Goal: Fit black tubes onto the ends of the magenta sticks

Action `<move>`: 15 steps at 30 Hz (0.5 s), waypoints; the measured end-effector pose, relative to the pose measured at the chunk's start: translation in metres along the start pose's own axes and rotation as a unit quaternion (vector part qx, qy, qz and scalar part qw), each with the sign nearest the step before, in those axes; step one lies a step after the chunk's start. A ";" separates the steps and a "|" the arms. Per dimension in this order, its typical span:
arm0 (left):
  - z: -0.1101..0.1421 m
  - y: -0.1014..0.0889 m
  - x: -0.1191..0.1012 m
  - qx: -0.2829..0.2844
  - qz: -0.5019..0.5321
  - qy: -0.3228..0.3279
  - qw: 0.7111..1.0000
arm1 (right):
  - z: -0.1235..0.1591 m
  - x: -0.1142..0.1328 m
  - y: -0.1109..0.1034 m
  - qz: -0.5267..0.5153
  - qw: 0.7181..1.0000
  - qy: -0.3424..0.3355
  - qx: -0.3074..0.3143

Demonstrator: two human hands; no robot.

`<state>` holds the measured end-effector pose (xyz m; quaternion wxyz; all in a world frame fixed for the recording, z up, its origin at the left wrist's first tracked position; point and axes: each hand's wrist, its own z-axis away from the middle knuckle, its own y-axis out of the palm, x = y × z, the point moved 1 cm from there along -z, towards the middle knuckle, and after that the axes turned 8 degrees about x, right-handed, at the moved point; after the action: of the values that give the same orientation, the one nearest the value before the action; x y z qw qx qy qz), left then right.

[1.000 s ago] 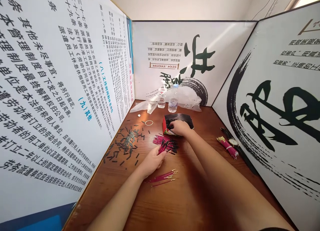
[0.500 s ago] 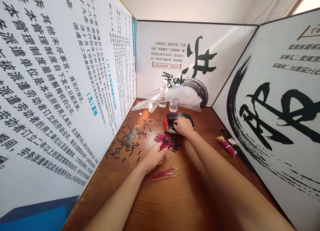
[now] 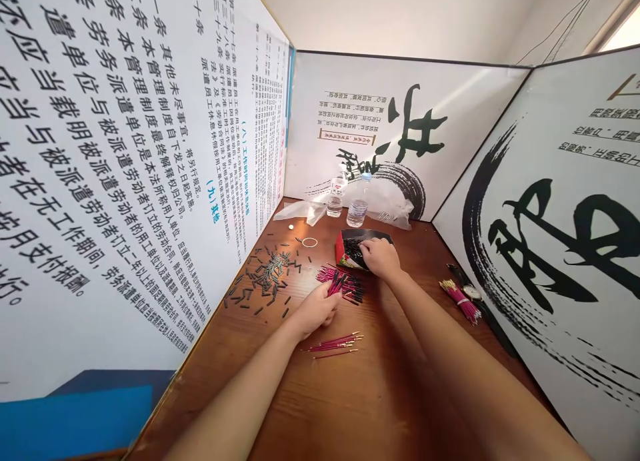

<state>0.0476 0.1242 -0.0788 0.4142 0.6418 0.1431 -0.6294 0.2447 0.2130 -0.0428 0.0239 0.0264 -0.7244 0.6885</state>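
Note:
My left hand [image 3: 316, 309] rests on the wooden table [image 3: 350, 408], fingers closed round a few thin red wires with black tips. Just beyond it lies a pile of red wires [image 3: 345, 282]. A smaller bunch of red wires with gold tips [image 3: 334, 344] lies just right of that hand. My right hand [image 3: 381, 256] reaches into a small red and black box [image 3: 360, 242], fingers curled over black pieces inside; what they hold is hidden.
Several short black sleeves [image 3: 265, 274] lie scattered by the left printed panel. A tied wire bundle [image 3: 460, 300] and a wristwatch [image 3: 470, 292] lie at the right. Two water bottles [image 3: 358, 206], clear plastic bags [image 3: 300, 211] and a rubber band [image 3: 310, 242] are at the back.
The view has swung slightly, shifting everything to the right. Both hands stay in place, the right one still in the box.

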 end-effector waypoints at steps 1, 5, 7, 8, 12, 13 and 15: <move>0.000 0.000 0.000 0.002 0.004 -0.001 1.000 | 0.000 0.001 0.000 -0.007 1.000 0.002 -0.011; 0.000 -0.001 0.000 0.006 0.010 0.000 1.000 | -0.001 0.001 0.002 -0.069 0.995 -0.006 -0.069; 0.000 -0.001 0.000 0.004 0.013 0.000 1.000 | -0.001 0.000 0.003 -0.105 0.991 -0.017 -0.084; -0.001 -0.001 0.000 0.002 0.015 -0.001 1.000 | 0.000 0.000 0.003 -0.125 0.988 -0.022 -0.092; -0.002 -0.002 0.001 -0.010 0.026 -0.015 0.999 | 0.014 0.008 0.004 -0.276 0.947 -0.044 -0.160; -0.002 -0.002 0.001 -0.013 0.030 -0.018 0.999 | 0.022 0.011 0.006 -0.339 0.923 -0.040 -0.177; -0.003 -0.002 0.001 -0.019 0.037 -0.020 0.999 | 0.041 0.018 0.014 -0.464 0.868 -0.014 -0.176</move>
<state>0.0481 0.1268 -0.0810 0.4524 0.6257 0.1223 -0.6236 0.2256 0.1722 -0.0577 0.3349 0.3643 -0.7381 0.4585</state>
